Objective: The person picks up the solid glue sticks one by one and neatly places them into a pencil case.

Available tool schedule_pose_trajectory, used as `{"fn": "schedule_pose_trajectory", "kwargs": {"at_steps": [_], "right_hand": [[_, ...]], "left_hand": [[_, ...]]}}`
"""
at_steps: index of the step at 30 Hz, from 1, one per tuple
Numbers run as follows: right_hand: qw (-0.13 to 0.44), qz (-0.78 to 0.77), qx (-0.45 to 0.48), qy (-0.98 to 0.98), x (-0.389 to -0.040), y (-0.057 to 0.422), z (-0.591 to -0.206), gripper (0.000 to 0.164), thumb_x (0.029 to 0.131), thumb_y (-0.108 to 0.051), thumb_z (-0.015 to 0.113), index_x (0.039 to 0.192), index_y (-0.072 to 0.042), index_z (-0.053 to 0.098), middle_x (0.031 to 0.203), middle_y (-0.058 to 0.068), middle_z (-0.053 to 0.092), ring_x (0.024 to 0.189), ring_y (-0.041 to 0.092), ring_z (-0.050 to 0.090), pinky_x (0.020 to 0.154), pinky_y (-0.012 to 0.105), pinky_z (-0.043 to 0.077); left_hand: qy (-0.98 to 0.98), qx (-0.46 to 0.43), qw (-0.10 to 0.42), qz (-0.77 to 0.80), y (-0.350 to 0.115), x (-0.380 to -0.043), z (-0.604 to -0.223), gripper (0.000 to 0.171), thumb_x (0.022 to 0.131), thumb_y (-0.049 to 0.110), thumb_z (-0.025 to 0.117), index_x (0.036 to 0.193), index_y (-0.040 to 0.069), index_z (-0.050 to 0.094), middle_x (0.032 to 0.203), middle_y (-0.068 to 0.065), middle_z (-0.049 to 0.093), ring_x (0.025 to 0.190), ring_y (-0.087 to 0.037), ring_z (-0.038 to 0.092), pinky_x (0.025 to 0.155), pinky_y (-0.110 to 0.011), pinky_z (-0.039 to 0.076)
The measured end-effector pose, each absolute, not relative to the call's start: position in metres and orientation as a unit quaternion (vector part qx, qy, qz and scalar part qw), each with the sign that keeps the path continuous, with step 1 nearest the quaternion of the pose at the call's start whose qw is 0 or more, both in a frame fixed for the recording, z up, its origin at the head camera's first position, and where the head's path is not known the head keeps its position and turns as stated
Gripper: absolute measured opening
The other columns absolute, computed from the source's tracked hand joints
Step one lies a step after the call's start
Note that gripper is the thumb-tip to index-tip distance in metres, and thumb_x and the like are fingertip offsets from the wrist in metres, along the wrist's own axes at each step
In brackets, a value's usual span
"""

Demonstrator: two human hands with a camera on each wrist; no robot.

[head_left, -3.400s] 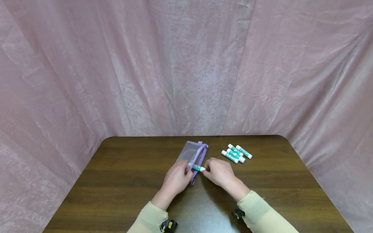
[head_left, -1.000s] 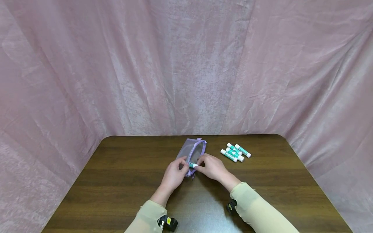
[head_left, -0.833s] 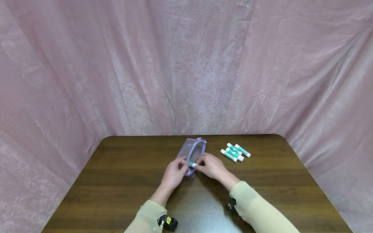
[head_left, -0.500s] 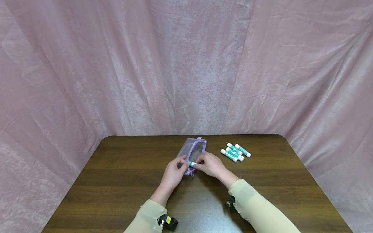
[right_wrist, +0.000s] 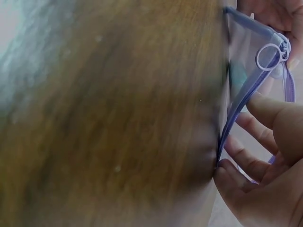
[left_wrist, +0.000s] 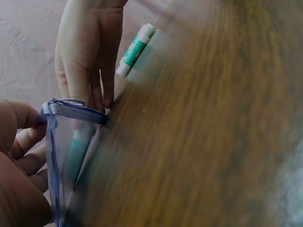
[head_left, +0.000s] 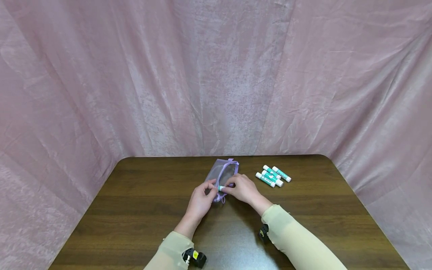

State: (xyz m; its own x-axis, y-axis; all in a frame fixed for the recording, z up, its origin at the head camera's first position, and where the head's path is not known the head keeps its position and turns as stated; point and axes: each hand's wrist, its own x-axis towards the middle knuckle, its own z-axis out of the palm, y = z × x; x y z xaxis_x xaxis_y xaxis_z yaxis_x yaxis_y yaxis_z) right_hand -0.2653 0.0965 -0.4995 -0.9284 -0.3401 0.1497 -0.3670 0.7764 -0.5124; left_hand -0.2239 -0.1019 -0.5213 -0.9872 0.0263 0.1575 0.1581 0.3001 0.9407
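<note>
A see-through mesh zip pouch (head_left: 214, 172) with purple edging lies on the table, its zipped side gaping toward the right. My left hand (head_left: 199, 202) pinches the pouch's near edge between thumb and fingers. With its fingertips at the opening, my right hand (head_left: 244, 189) pinches the white end of a glue stick (head_left: 221, 188). In the left wrist view, the stick's green body (left_wrist: 75, 158) shows through the pouch wall. The right wrist view has the zipper's pull ring (right_wrist: 268, 57) at the pouch's corner, with the right thumb reaching inside the mouth.
Several white-and-green glue sticks (head_left: 272, 178) lie grouped on the wooden table (head_left: 148, 210), right of the pouch. A pink curtain (head_left: 216, 82) hangs behind the table's far edge. Each sleeve carries a small black camera (head_left: 194, 258).
The right hand has moved left and slightly away, pushing the glue stick deeper into the pouch. The pouch mouth gapes wider than at first. The left hand has stayed at its edge.
</note>
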Motion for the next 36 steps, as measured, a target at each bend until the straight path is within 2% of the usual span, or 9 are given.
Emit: {"fn": "schedule_pose_trajectory", "kwargs": {"at_steps": [13,18,24,29,36], "right_hand": [[0.022,0.3,0.194,-0.934,-0.267,0.1,-0.502,0.013,0.096,-0.034,0.086,0.1,-0.021,0.085,0.107,0.0,0.075,0.104,0.028,0.068,0.086,0.048,0.055],[0.017,0.322,0.199,-0.925,-0.266,0.104,-0.502,0.019,0.097,-0.03,0.087,0.108,-0.015,0.085,0.11,0.003,0.078,0.105,0.029,0.073,0.091,0.05,0.056],[0.023,0.324,0.18,-0.929,-0.264,0.117,-0.499,0.029,0.098,-0.03,0.085,0.121,-0.013,0.083,0.121,0.005,0.077,0.119,0.03,0.072,0.102,0.053,0.055],[0.04,0.322,0.176,-0.929,-0.26,0.13,-0.492,0.035,0.099,-0.029,0.085,0.128,-0.009,0.081,0.125,0.007,0.077,0.123,0.032,0.071,0.105,0.053,0.055],[0.049,0.303,0.16,-0.938,-0.249,0.15,-0.486,0.037,0.101,-0.03,0.082,0.13,-0.008,0.078,0.131,0.009,0.075,0.126,0.034,0.069,0.104,0.057,0.055]], "left_hand": [[-0.802,-0.05,0.061,-0.592,-0.1,-0.223,-0.519,0.013,0.103,0.012,0.07,0.091,0.011,0.073,0.14,-0.008,0.075,0.15,-0.038,0.053,0.128,-0.054,0.033],[-0.801,-0.046,0.061,-0.594,-0.1,-0.223,-0.521,0.013,0.103,0.013,0.07,0.09,0.011,0.073,0.14,-0.008,0.075,0.151,-0.038,0.052,0.128,-0.054,0.032],[-0.797,-0.04,0.06,-0.599,-0.1,-0.223,-0.522,0.014,0.103,0.012,0.071,0.09,0.011,0.072,0.14,-0.009,0.075,0.152,-0.039,0.05,0.129,-0.054,0.031],[-0.799,-0.039,0.065,-0.597,-0.099,-0.224,-0.521,0.014,0.103,0.011,0.071,0.089,0.011,0.072,0.139,-0.008,0.075,0.151,-0.038,0.051,0.128,-0.053,0.032],[-0.799,-0.037,0.068,-0.597,-0.099,-0.222,-0.521,0.014,0.102,0.013,0.072,0.088,0.011,0.072,0.138,-0.008,0.076,0.15,-0.038,0.053,0.129,-0.052,0.032]]}}
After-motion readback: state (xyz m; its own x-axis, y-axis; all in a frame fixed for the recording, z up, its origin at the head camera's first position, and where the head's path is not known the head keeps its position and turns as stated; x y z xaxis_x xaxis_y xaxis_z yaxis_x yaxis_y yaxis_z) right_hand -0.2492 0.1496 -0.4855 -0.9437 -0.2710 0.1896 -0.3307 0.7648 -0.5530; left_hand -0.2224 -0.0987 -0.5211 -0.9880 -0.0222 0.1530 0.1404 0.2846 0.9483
